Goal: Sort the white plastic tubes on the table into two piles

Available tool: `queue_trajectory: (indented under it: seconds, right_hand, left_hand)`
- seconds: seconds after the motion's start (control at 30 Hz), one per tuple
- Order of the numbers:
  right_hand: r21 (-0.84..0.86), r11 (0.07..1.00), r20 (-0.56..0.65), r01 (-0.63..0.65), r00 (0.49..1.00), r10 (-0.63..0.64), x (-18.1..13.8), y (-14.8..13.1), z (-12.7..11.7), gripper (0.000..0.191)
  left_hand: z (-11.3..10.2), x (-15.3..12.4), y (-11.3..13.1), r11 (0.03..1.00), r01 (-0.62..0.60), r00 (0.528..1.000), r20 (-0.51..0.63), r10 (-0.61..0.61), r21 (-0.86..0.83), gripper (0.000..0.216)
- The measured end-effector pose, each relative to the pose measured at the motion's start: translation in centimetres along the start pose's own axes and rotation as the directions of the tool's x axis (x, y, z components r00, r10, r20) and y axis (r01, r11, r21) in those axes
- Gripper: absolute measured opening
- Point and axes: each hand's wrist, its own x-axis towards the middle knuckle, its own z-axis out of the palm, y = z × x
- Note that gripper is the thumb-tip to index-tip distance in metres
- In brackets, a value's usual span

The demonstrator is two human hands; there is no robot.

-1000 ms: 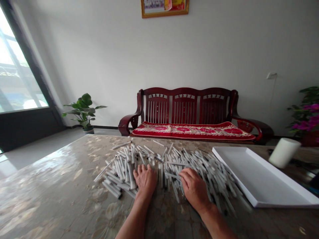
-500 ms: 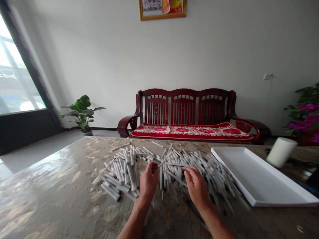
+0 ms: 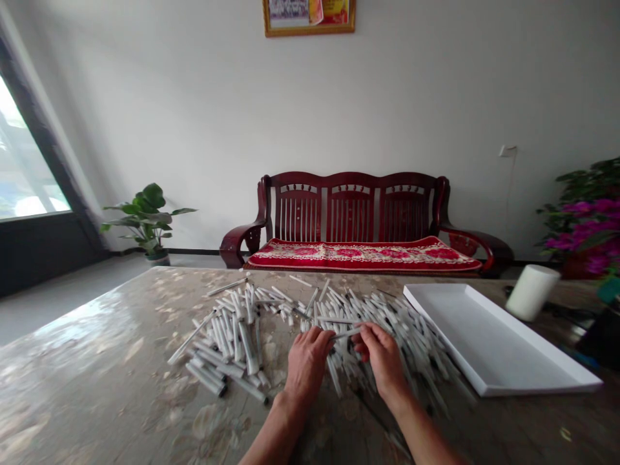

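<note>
A wide heap of white pens [image 3: 242,329] lies spread across the marbled table [image 3: 97,368]. My left hand [image 3: 306,365] and my right hand [image 3: 382,361] are raised just above the heap's middle, close together. Between their pinched fingertips they hold one white pen [image 3: 345,334] lying roughly level, the left hand at its left end, the right hand at its right end. Both hands are closed on it.
An empty white tray [image 3: 489,345] lies to the right of the heap, and a white cylinder [image 3: 531,292] stands behind it. Beyond the table stand a dark wooden bench with a red cushion [image 3: 358,252], a green plant [image 3: 145,219] and purple flowers [image 3: 581,232].
My hands lay flat on the heap, then each picked something up. They have come together and now hold one pen between them. The camera view has shifted rightward.
</note>
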Motion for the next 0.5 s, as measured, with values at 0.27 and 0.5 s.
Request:
queue_trajectory:
  seconds: [0.27, 0.5]
  right_hand:
    - [0.001, 0.997, 0.201, 0.072, 0.977, -0.071, 0.3, -1.2, -1.1, 0.041]
    - [0.045, 0.997, 0.145, -0.068, 0.987, 0.061, 0.2, -0.9, -0.7, 0.039]
  left_hand:
    - [-0.8, -0.1, 0.2, 0.997, 0.022, 0.997, 0.074, -0.017, -0.067, 0.023]
    - [-1.4, -0.1, 0.5, 0.998, 0.058, 0.996, 0.068, -0.061, 0.036, 0.020]
